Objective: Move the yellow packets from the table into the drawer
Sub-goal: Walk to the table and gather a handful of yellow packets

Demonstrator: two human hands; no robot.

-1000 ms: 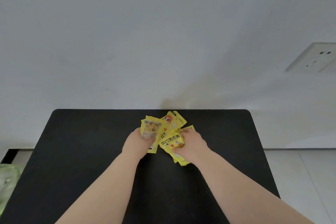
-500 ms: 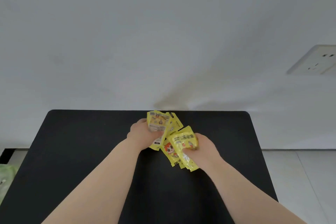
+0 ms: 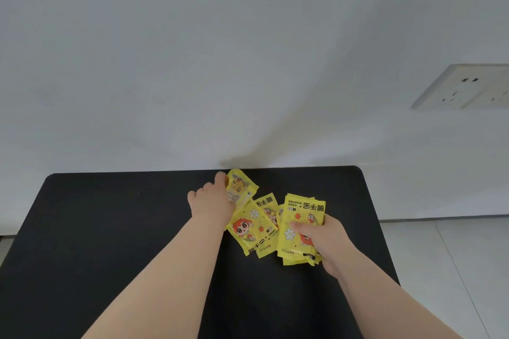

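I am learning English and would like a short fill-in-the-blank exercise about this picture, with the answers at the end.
1. The stack of packets held by the right hand is ____ in colour.
2. The table is ____.
3. The left hand grips a single packet, and loose packets lie ____ the two hands.
4. The wall socket is on the person's ____ side.
Missing words: yellow; black; between; right.

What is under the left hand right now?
The left hand grips one yellow packet. More loose packets on the black table run beneath its wrist. Whether anything else lies under the palm is covered.
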